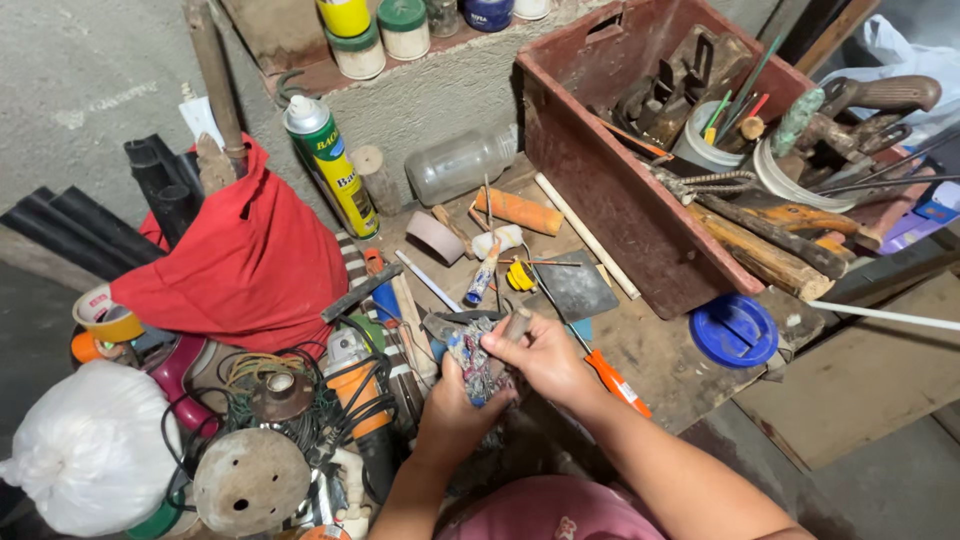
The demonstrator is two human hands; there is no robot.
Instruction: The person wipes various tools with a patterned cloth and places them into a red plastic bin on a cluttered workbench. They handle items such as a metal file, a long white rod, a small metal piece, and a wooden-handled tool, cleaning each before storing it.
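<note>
Held near the front edge of the workbench [690,365]: a patterned rag [474,360], bunched in the left hand [452,412], fingers curled tight around its lower part, fingertips mostly hidden behind the cloth. Pinched in the right hand [545,357]: a short, dull cylindrical piece [515,323], thumb and forefinger pressed on it, its lower end buried in the rag and hard to make out. Lay just beyond the right wrist, an orange-handled screwdriver [618,384], shaft partly covered by the hand. Sat behind the hands, a dark flat trowel blade [572,288] and a yellow tape measure [520,276]. Stood toward the back edge, a green-and-yellow spray can [330,165], leaning, beside a red cloth [245,265] draped over something unseen. Took up the right rear corner, a reddish crate [610,190] of hammers and tools, top cut off by the frame. Rested near the crate's front corner, a blue lid [734,330]. Crowded the left front corner, an orange angle grinder [362,405] tangled in cables, and a white plastic bag [90,450], partly cut off.
</note>
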